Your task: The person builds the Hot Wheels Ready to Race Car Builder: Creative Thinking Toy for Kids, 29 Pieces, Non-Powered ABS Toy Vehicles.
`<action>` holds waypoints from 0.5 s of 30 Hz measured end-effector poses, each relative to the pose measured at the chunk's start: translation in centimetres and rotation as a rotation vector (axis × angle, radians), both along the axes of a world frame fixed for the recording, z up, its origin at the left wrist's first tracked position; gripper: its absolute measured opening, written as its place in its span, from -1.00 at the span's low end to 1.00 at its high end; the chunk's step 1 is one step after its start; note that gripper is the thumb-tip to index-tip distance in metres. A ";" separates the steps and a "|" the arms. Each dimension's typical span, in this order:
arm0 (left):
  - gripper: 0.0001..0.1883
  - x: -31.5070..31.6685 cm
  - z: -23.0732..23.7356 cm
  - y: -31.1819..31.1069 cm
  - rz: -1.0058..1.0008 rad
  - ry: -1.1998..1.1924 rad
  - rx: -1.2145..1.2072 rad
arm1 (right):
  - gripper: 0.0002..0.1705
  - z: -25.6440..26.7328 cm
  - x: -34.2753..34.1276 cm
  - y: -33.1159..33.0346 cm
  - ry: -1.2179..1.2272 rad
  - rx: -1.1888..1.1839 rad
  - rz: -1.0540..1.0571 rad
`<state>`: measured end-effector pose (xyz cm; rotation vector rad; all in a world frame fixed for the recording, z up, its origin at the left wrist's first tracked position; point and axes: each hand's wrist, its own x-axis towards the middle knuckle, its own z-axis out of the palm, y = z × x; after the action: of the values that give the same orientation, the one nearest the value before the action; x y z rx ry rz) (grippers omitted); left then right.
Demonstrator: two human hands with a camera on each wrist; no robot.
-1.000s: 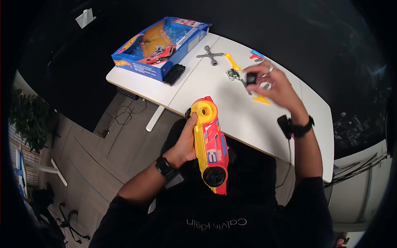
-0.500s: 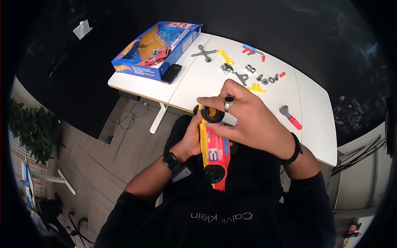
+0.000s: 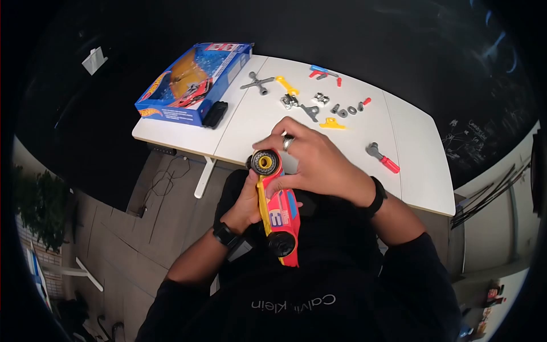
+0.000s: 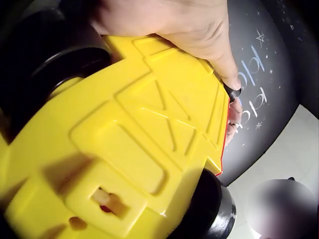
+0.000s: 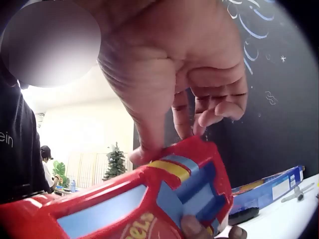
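Note:
My left hand (image 3: 245, 199) grips a red and yellow toy car (image 3: 279, 208) above my lap, thumb up near the wheel at the far end. That black wheel (image 3: 265, 162) with a yellow centre sits against the car's side, and my right hand (image 3: 325, 162) pinches it, index finger at its outer rim and thumb by the red body. Another black wheel (image 3: 282, 244) is on the near end. The left wrist view shows the car's yellow underside (image 4: 149, 124). In the right wrist view, the thumb touches the red body while the other fingertips are partly hidden behind it.
On the white table (image 3: 353, 142) stands a blue toy box (image 3: 199, 117) with a black case (image 3: 215, 114) beside it. A grey cross-shaped wrench (image 3: 258, 83), yellow wrench (image 3: 286, 85), silver parts (image 3: 321, 99), yellow piece (image 3: 333, 123) and red-handled tool (image 3: 390, 165) lie there.
My right hand has come from over the table to the car, bringing the black wheel to its bare yellow end. The wheel's yellow centre now faces up. My left hand keeps its grip.

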<state>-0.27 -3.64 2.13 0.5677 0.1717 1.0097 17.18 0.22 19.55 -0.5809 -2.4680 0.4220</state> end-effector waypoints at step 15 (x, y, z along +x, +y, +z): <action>-0.13 -0.4 -1.3 1.0 -0.040 -0.026 0.022 | -0.54 -10.7 18.5 25.5 -0.373 -0.113 -0.774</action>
<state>-0.70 -2.60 0.78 0.5759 0.1255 0.9806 35.66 25.76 8.83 -1.6975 -2.3077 0.1409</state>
